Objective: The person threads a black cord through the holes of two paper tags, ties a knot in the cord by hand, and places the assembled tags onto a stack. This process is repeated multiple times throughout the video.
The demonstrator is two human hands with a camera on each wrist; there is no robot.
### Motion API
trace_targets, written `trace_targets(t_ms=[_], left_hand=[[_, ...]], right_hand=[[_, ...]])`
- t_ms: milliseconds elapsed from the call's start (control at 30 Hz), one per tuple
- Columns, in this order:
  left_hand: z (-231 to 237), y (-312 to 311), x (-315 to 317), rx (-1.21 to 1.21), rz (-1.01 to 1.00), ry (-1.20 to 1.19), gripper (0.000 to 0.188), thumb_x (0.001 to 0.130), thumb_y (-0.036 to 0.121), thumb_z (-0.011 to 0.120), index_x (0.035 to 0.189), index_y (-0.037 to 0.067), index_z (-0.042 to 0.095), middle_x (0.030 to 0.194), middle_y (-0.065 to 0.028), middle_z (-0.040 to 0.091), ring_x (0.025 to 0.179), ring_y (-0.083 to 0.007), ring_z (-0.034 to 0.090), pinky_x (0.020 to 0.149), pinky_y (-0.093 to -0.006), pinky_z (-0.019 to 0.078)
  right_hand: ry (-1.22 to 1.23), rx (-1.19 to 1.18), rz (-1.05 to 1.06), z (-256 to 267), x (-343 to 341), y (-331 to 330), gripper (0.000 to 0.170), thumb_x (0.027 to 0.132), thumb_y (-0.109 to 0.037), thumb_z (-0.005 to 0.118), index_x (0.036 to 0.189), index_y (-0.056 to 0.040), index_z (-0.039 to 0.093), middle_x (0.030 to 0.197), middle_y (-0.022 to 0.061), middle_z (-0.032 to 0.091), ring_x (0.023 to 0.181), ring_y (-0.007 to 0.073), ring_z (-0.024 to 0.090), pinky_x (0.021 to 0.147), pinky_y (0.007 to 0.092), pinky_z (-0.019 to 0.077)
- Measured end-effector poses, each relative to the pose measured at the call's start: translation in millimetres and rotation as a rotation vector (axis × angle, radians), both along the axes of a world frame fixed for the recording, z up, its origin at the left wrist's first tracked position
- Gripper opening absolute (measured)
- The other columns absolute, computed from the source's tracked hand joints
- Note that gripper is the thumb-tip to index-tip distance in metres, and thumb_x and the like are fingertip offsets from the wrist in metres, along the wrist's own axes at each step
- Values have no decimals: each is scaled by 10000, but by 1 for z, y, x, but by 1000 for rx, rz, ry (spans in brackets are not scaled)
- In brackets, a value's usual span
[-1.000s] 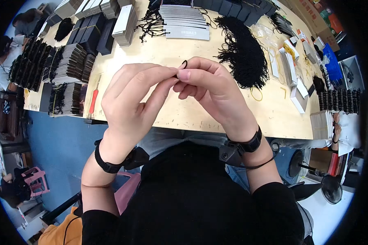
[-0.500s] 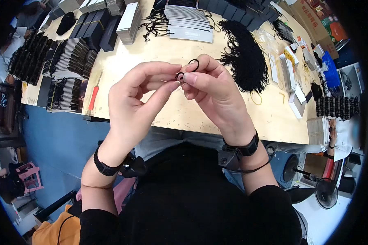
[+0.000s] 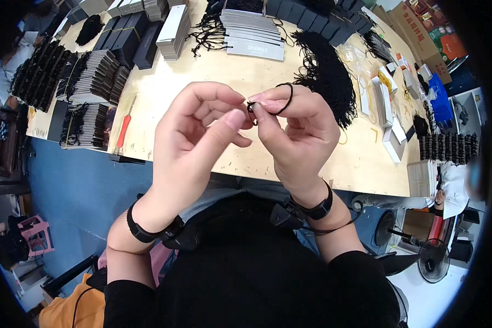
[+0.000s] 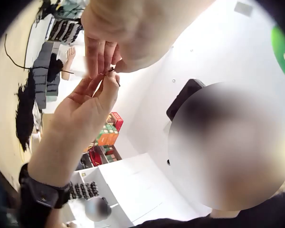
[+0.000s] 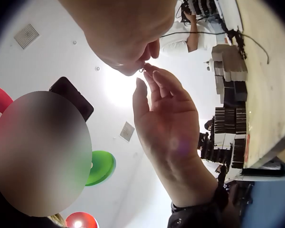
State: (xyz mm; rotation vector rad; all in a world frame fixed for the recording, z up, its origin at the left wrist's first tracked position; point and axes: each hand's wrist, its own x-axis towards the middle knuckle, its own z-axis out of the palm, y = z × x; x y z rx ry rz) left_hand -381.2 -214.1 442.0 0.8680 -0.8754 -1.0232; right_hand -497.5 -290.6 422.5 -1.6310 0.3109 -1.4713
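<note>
In the head view my right hand (image 3: 300, 136) pinches a thin black cord (image 3: 290, 103) between thumb and fingertips. A rounded loop of the cord stands up over the right fingers, and a small tangled bit sits at the fingertips, toward the left hand. My left hand (image 3: 188, 145) is held beside it, thumb spread away from its loosely bent fingers, fingertips close to the tangled bit. In the right wrist view the left palm (image 5: 168, 123) faces the camera with thumb and fingers apart. A long length of the cord (image 5: 209, 33) stretches away from the hands over the table.
Below the hands is a pale wooden table (image 3: 147, 120). A heap of black cords (image 3: 325, 76) lies behind the right hand. Printed cards (image 3: 255, 49) with cords stand at the back; stacked dark boxes (image 3: 123, 41) are at left, near a red-handled screwdriver (image 3: 123, 131).
The left thumb and fingers have come off the cord and spread apart. My right hand has turned inward, still pinching the cord, whose loop now shows larger.
</note>
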Motion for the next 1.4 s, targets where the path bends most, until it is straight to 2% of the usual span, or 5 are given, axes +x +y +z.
trace_targets(t_ms=[267,600,700,867,1400], left_hand=[[3,-5,4,203,-158,227,172,863,136,552,955,-10,561,784,-61,600,689,-94,570,600,-240,495],[4,-9,6,220,-46,-42,138,853,123,555,915,2,580,704,-30,589,608,-64,541,545,-196,439],[1,-10,5,190,-21,-62,130,849,111,558,904,-6,574,720,-42,601,632,-70,548,545,-196,431],[0,-10,5,183,-15,73,117,865,114,528,915,10,550,744,-35,596,650,-61,535,569,-201,424],[-8,-7,3,31,-114,-5,131,864,54,519,984,10,490,811,-29,543,733,-76,504,653,-208,415]], right_hand=[[54,-126,-54,0,-7,-6,179,669,84,648,795,-32,597,816,79,622,748,144,603,669,235,474],[177,-350,-118,2,-12,-12,190,633,66,659,773,-48,599,793,50,636,735,167,613,639,245,466],[209,-269,-95,3,-14,-7,159,655,77,646,761,-27,589,811,77,636,771,164,618,665,246,474],[-65,239,196,-5,-20,-1,117,721,112,588,758,16,532,856,144,612,854,186,610,742,269,492],[-141,457,314,0,-26,-2,95,762,86,567,804,12,525,869,135,601,846,167,611,705,263,539]])
